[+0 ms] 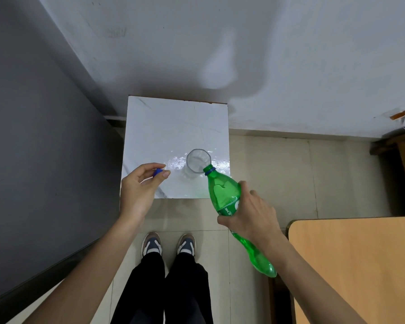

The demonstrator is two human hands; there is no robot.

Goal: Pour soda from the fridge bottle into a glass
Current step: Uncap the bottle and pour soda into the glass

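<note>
- Already the green bottle (225, 195) is uncapped and tipped, its open mouth touching the near-right rim of the glass (198, 160), so the pour looks to be at its start or just under way.
- The right hand (250, 216) wraps the bottle's middle, fingers closed round the label, with the base raised toward the person.
- The left hand (140, 190) hovers over the near-left part of the white marble-look table (164, 127), thumb and forefinger pinched on the blue cap (157, 172), the other fingers loosely curled.
- The glass stands upright near the table's near-right edge; it seems empty or nearly so.
- Left to do, by my judgement: fill the glass, right the bottle, recap it.
- Hard to make out: any stream of soda, the liquid level in the clear glass, and how much remains in the bottle, partly hidden by the hand.
</note>
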